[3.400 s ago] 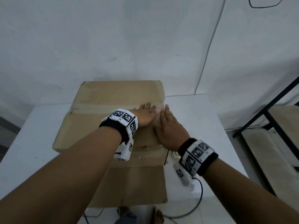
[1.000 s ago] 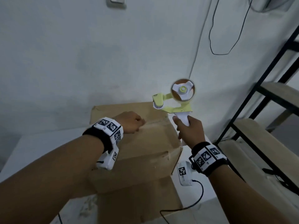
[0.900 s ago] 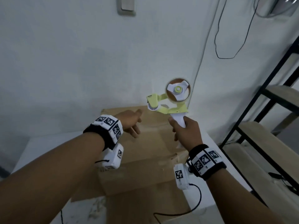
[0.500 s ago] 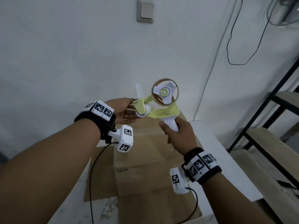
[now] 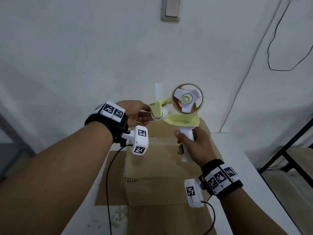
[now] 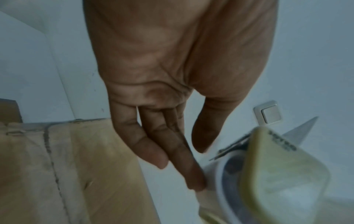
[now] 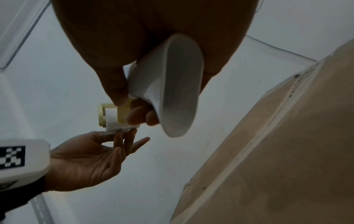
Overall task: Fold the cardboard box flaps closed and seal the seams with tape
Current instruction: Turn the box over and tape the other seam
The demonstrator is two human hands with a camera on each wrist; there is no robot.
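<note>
A white bench (image 5: 237, 167) stands against a pale wall. On it rests a brown cardboard box (image 5: 160, 167) — one flap lying flat towards its left edge.

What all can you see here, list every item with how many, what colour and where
cardboard box: one, brown, on the table below both hands
tape dispenser: one, yellow-green with white handle, held above the box
table: one, white, under the box
wall switch: one, off-white, on the wall up top
shelf frame: one, black, far right
left hand: fingers touch the dispenser's roller end
right hand: grips the handle
</note>
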